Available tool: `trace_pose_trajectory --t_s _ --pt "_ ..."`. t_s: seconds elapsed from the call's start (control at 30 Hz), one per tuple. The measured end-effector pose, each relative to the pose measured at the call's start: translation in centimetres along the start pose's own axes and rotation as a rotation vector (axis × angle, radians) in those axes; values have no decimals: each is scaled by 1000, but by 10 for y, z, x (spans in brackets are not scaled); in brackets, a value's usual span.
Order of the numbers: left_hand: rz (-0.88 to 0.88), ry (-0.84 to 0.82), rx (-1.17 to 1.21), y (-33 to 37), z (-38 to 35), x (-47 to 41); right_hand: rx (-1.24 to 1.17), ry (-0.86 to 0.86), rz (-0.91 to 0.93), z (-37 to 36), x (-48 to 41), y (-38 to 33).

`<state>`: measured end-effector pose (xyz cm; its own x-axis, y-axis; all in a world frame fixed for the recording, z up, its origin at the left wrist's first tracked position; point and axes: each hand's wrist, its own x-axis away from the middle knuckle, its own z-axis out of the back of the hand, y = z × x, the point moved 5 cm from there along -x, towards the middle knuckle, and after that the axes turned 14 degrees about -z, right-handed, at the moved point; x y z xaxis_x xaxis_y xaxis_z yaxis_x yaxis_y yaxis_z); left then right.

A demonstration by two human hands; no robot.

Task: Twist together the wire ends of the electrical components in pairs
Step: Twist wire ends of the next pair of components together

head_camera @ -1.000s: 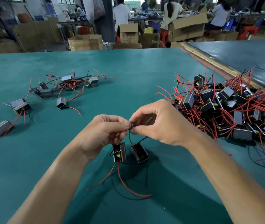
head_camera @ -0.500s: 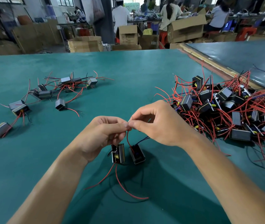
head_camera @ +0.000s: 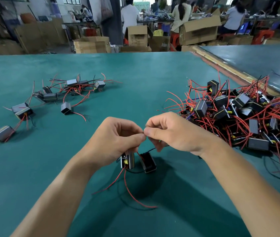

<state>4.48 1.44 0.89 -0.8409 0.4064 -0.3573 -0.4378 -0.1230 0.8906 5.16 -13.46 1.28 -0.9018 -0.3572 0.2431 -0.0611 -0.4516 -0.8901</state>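
Workshop with cardboard boxes (head_camera: 91, 44) behind; green table (head_camera: 135, 79). Left hand (head_camera: 117, 142) and right hand (head_camera: 175, 135): thumb and forefinger of each pinch the wire ends (head_camera: 144, 133), fingertips meeting. First component (head_camera: 127, 160) and second component (head_camera: 147, 162) sit side by side just below the fingers. Unsorted pile (head_camera: 238, 113) lies right of the fingers, scattered components (head_camera: 67, 93) left. Markings too small to read.

1. Big teal table (head_camera: 144, 74) fills most of the view.
2. Second, darker table (head_camera: 255, 57) on the right, with a wooden strip (head_camera: 221, 65) running between the two.
3. Cardboard everywhere past the far edge: an open box (head_camera: 91, 44) on the left, a taller box (head_camera: 137, 35) in the middle, and a huge one (head_camera: 199, 31) with its flap up.
4. Workers at benches behind, backs turned: a white shirt (head_camera: 129, 16), someone with long dark hair (head_camera: 181, 14), and one seated (head_camera: 233, 17).
5. Red stool (head_camera: 262, 35) far right.
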Motion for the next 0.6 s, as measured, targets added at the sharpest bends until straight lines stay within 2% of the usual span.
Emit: trace_pose_trajectory --t_s 0.17,0.23,0.3,0.4,0.5,0.6 --pt "-126 16 -250 7 -6 1 -66 -45 -159 -3 0 6" --pt "-150 31 -278 9 -6 1 -111 -31 -179 -1 0 8" --pt "-112 60 -197 7 -4 0 -107 57 -104 3 -1 5" --pt "10 98 -19 -1 0 -2 -74 227 106 8 -1 -5" --pt "138 99 197 -7 -1 -1 -15 265 273 9 3 -11" --pt "204 52 295 -9 -3 0 118 273 337 10 6 -13"
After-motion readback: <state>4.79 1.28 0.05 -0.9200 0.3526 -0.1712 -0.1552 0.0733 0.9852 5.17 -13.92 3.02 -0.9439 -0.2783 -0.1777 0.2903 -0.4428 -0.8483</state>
